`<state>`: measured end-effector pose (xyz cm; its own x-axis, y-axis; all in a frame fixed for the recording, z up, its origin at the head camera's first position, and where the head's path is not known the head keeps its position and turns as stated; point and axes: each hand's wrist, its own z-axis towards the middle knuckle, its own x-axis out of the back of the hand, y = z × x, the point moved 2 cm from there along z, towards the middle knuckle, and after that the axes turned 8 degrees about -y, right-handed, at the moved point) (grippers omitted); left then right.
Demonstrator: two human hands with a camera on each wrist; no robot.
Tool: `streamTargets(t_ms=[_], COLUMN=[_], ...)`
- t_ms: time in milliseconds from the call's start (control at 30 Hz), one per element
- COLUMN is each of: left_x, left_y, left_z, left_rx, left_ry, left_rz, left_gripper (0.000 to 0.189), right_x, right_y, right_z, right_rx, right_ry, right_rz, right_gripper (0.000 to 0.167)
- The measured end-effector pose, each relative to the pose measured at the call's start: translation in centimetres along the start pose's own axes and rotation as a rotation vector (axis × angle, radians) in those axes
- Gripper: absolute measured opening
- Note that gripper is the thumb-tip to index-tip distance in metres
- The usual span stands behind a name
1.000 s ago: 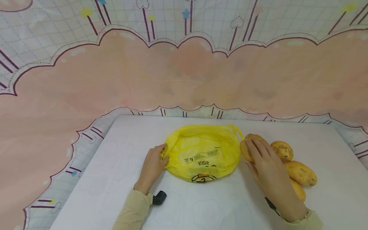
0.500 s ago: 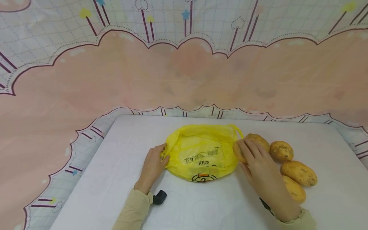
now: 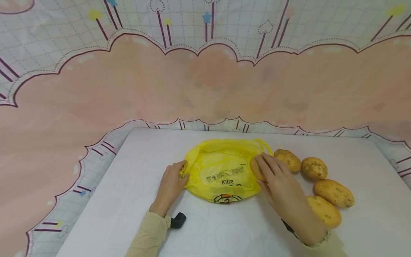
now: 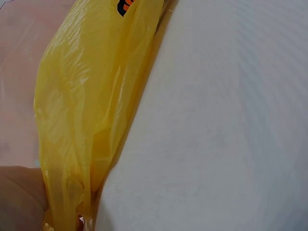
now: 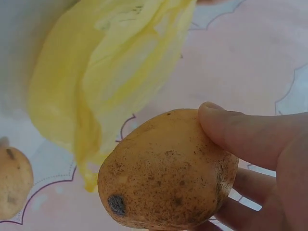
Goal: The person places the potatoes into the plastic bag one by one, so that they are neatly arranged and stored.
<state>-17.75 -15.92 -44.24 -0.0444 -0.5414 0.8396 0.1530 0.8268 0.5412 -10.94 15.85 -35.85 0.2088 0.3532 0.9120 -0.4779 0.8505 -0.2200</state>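
A yellow plastic bag [image 3: 221,171] with black print lies on the table, its mouth spread wide toward me. My left hand [image 3: 170,185] grips the bag's left edge between thumb and fingers; in the left wrist view the gathered yellow plastic [image 4: 86,106] runs down to the hand. In my right hand [image 3: 282,189] is a potato [image 5: 166,171], thumb on one side and fingers on the other. That potato is over the right side of the bag's mouth in the head view. Its skin is speckled, with one dark spot.
Right of the bag lie several loose potatoes: one [image 3: 287,161] near the bag's handle loop, a rounder one [image 3: 314,168] beside it, and two more [image 3: 334,193] nearer me, partly behind the right forearm. A cloud-patterned cloth [image 3: 205,85] hangs behind the white table [image 3: 112,200].
My right hand has carried the potato leftward, from beside the bag to over its right edge. More of the loose potatoes show now. The left hand and bag have stayed put.
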Motion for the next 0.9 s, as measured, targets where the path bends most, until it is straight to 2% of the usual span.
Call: streamTargets(t_ms=[300, 900], left_x=[-0.2, -0.3], left_y=[-0.3, -0.3], left_z=[-0.1, -0.2], left_rx=[-0.018, -0.003], left_ry=[0.006, 0.003], left_rz=[0.007, 0.002], left_gripper=[0.049, 0.05], right_x=[-0.5, -1.6], right_y=[-1.0, -1.9], right_z=[0.8, 2.1], right_rx=[0.004, 0.022], right_ry=[-0.055, -0.068], right_rz=[0.026, 0.056], right_gripper=[0.064, 0.065])
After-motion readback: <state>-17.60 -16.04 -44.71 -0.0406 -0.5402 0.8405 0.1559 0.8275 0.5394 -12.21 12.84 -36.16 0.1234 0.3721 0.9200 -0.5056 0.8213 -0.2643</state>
